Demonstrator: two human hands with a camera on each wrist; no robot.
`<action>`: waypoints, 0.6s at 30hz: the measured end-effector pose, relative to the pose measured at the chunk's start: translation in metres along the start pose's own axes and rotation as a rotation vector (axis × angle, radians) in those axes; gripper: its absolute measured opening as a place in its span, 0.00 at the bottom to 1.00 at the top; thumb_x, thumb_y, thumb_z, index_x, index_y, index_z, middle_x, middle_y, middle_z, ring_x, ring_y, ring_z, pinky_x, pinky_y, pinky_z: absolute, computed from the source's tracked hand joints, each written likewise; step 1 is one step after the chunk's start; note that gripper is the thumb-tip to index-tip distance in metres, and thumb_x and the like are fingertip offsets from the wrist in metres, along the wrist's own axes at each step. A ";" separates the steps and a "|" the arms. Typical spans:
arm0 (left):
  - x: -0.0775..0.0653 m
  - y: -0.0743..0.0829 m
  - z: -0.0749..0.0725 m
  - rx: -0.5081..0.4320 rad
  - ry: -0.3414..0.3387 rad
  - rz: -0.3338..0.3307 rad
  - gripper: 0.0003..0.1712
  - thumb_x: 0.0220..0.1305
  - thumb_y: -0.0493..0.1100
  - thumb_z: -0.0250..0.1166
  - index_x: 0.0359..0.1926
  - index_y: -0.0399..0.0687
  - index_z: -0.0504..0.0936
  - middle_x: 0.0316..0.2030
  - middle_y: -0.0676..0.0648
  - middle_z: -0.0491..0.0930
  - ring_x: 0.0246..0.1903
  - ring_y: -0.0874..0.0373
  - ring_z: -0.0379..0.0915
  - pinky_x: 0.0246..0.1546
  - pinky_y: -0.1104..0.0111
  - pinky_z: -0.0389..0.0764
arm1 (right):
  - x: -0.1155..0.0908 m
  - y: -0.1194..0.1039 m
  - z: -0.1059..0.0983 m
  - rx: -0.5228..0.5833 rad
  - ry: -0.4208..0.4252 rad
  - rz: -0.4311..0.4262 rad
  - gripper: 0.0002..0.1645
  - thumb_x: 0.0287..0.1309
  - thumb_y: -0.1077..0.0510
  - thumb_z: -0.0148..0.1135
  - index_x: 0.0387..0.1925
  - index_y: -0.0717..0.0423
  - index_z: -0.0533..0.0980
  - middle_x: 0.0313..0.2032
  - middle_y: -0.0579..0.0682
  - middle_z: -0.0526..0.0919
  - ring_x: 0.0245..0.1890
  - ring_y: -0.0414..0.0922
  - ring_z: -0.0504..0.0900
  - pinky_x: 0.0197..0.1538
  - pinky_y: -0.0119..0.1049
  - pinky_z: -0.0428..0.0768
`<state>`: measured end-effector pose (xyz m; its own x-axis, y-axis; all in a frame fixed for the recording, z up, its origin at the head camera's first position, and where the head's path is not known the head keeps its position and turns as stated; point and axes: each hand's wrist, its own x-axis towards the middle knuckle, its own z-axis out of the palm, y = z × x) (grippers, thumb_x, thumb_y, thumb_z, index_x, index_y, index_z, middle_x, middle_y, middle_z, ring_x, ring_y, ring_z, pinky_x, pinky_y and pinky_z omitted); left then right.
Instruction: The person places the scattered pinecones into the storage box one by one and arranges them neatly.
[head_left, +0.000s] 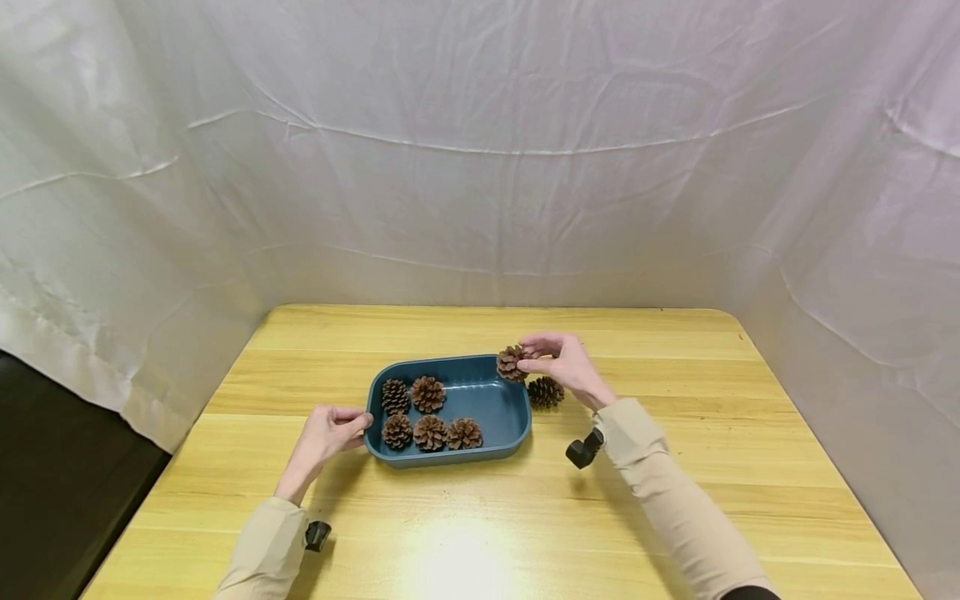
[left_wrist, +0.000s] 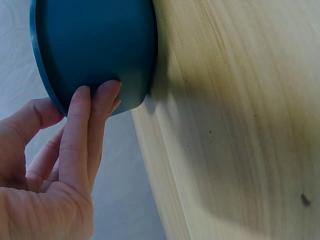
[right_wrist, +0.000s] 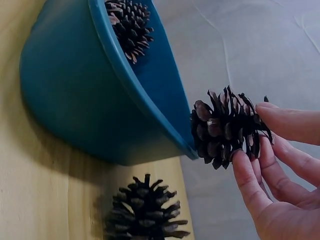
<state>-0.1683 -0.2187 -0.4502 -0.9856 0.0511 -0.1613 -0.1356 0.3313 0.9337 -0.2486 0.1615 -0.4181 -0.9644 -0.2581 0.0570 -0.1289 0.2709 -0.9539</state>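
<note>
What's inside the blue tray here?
Five pine cones sit in the blue tray: two in the far row, three in the near row. What lies beneath them is covered. In the head view, the pine cone in the right hand hides part of the far right corner.

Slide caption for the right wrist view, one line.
Right fingers hold a pinecone near the blue tray; another pinecone sits on the table.

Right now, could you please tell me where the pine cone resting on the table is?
In the head view, that pine cone sits on the table beside the right end of the blue tray, just below the right grip.
</note>
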 end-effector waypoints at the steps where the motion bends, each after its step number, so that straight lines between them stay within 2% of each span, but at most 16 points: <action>1: 0.000 0.000 0.000 -0.001 0.001 -0.003 0.19 0.70 0.33 0.61 0.54 0.18 0.77 0.51 0.26 0.82 0.40 0.58 0.86 0.41 0.69 0.91 | 0.000 -0.001 0.002 -0.006 -0.007 0.002 0.26 0.55 0.67 0.72 0.55 0.69 0.78 0.50 0.68 0.84 0.41 0.41 0.79 0.44 0.25 0.84; 8: -0.001 0.000 0.001 0.004 0.006 -0.015 0.19 0.70 0.33 0.62 0.55 0.19 0.78 0.52 0.26 0.82 0.42 0.56 0.86 0.42 0.69 0.91 | 0.003 -0.003 0.012 -0.042 -0.045 0.008 0.26 0.55 0.64 0.73 0.55 0.67 0.79 0.51 0.65 0.84 0.45 0.46 0.81 0.47 0.28 0.85; 11: -0.001 0.000 0.001 0.006 -0.001 -0.007 0.20 0.70 0.33 0.61 0.55 0.19 0.77 0.52 0.26 0.81 0.43 0.54 0.86 0.43 0.69 0.91 | 0.005 -0.003 0.016 -0.036 -0.060 0.017 0.26 0.54 0.64 0.73 0.55 0.66 0.79 0.51 0.64 0.83 0.45 0.46 0.81 0.47 0.29 0.85; 18: -0.002 0.001 0.001 0.001 0.000 -0.023 0.20 0.70 0.33 0.61 0.56 0.19 0.77 0.53 0.26 0.81 0.42 0.58 0.86 0.43 0.71 0.90 | 0.009 -0.001 0.024 -0.031 -0.079 0.047 0.25 0.54 0.66 0.73 0.54 0.66 0.79 0.48 0.61 0.84 0.42 0.42 0.80 0.46 0.29 0.85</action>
<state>-0.1667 -0.2176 -0.4489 -0.9822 0.0433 -0.1827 -0.1582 0.3330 0.9296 -0.2512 0.1365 -0.4235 -0.9485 -0.3166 -0.0119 -0.0925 0.3127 -0.9454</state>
